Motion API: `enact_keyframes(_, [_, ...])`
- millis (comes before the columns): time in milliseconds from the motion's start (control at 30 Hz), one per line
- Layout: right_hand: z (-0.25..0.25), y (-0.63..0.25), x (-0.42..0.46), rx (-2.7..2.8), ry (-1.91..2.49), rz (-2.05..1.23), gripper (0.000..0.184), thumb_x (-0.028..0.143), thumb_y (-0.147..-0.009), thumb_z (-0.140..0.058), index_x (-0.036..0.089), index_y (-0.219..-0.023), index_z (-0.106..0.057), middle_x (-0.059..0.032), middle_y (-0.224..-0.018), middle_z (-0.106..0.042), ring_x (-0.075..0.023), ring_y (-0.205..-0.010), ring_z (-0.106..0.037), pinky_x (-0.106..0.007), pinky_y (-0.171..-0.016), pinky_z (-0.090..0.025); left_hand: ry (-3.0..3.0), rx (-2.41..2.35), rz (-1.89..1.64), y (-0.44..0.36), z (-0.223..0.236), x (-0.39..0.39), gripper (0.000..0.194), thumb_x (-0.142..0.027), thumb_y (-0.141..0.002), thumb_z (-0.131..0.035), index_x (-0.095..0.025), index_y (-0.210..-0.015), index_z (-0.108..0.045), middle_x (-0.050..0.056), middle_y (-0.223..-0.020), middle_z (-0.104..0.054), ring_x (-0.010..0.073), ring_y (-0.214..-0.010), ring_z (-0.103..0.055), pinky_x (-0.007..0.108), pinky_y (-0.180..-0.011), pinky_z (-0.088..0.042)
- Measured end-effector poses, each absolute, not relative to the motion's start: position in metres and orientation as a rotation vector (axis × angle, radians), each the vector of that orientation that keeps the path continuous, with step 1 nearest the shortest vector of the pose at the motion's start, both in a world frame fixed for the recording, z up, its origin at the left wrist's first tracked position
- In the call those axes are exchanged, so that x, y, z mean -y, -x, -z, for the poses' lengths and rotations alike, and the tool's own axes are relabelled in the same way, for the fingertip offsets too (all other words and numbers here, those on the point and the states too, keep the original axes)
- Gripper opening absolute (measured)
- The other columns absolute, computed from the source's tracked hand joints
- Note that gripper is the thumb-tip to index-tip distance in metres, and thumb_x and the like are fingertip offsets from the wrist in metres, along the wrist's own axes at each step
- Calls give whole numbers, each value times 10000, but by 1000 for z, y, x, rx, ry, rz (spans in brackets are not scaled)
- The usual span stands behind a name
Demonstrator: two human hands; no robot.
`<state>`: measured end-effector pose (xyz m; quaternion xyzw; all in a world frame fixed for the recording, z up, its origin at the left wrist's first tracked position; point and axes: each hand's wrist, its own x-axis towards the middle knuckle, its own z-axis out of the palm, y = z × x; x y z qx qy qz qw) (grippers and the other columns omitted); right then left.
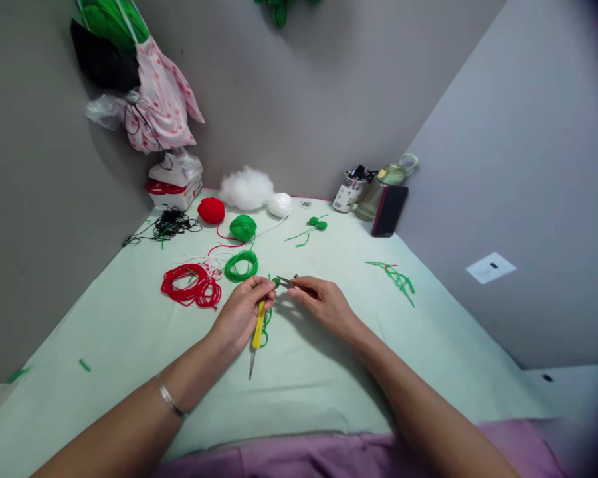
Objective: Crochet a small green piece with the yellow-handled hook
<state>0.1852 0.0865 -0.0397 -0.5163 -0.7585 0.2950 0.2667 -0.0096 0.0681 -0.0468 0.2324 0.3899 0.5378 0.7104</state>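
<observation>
My left hand [242, 309] is closed in a pinch on a small green yarn piece [276, 281]; a yellow-handled crochet hook [257, 332] sticks out below the palm, its metal tip pointing toward me. My right hand [323, 304] is closed on small red-handled scissors [294, 284], whose blades point left at the green piece. A green strand loops on the pale green table cloth [129, 332] under my left hand.
A red cord coil [192, 287], a green cord coil [240, 265], red [211, 210], green [242, 227] and white [280, 204] yarn balls and white stuffing [246, 188] lie beyond my hands. Green scraps [396, 275] lie right. A pen cup [347, 193], bottle [381, 189] and phone [389, 210] stand at back.
</observation>
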Motion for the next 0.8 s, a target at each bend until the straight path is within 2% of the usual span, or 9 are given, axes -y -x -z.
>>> enact_keyframes(200, [39,-181,-85,2039,1406,-748,320,460,-986,-633,200,-949,-816,-23,-819,-774,-165,-689,-632,-275,-663,-462,-514,-853,-1166,7,47,-66,348,-195,-647,-967,-162,-733,-632,-19,-621,-640,61,-520,-491,157,-491,-387])
enact_keyframes(300, [44,-184,-88,2040,1415,-679,318,443,-1004,-619,205,-913,-810,-6,-736,-745,-162,-638,-626,-269,-617,-454,-499,-847,-1161,7,47,-65,358,-190,-650,-977,-160,-732,-629,-19,-620,-644,56,-513,-495,148,-485,-388])
enact_keyframes(367, [48,-188,-90,2025,1428,-585,310,436,-1012,-612,200,-948,-804,-17,-723,-729,-180,-634,-632,-287,-613,-477,-481,-847,-1158,7,46,-65,344,-168,-673,-969,-159,-729,-629,-18,-622,-647,57,-513,-508,143,-483,-396])
enact_keyframes(467, [51,-190,-87,1996,1409,-407,312,409,-972,-691,183,-1171,-772,-117,-1002,-783,-266,-871,-714,-395,-801,-580,-435,-860,-1168,7,43,-66,279,-91,-736,-914,-153,-725,-642,-7,-650,-666,72,-551,-576,149,-536,-473])
enact_keyframes(533, [49,-187,-80,2068,1249,-220,334,329,-965,-722,193,-1270,-734,-165,-1193,-767,-300,-1051,-718,-446,-928,-592,-391,-869,-1195,6,41,-66,238,-36,-785,-855,-151,-730,-654,-1,-692,-685,84,-620,-644,158,-633,-544])
enact_keyframes(567, [48,-184,-76,2143,1095,-82,291,276,-986,-700,201,-1266,-730,-167,-1216,-765,-294,-1085,-717,-439,-940,-600,-369,-871,-1210,6,39,-66,229,-18,-808,-826,-154,-734,-657,-1,-712,-693,88,-659,-672,162,-684,-567])
enact_keyframes(633, [44,-177,-65,2299,694,235,296,87,-1023,-574,229,-1235,-724,-129,-1194,-777,-239,-1091,-717,-389,-948,-603,-330,-870,-1226,4,35,-65,226,-4,-845,-779,-162,-742,-655,1,-739,-709,100,-716,-712,172,-742,-587])
enact_keyframes(700, [40,-170,-57,2405,453,395,276,57,-1028,-560,196,-1200,-724,-129,-1156,-776,-234,-1105,-700,-381,-970,-594,-305,-869,-1216,1,31,-62,222,-3,-865,-750,-166,-753,-650,15,-759,-733,121,-740,-737,191,-750,-599])
enact_keyframes(800, [34,-166,-49,2449,390,489,209,77,-1038,-581,171,-1141,-737,-105,-1028,-772,-221,-976,-685,-376,-970,-590,-287,-869,-1199,-3,25,-56,210,12,-875,-709,-169,-793,-640,41,-792,-760,150,-781,-771,217,-776,-611])
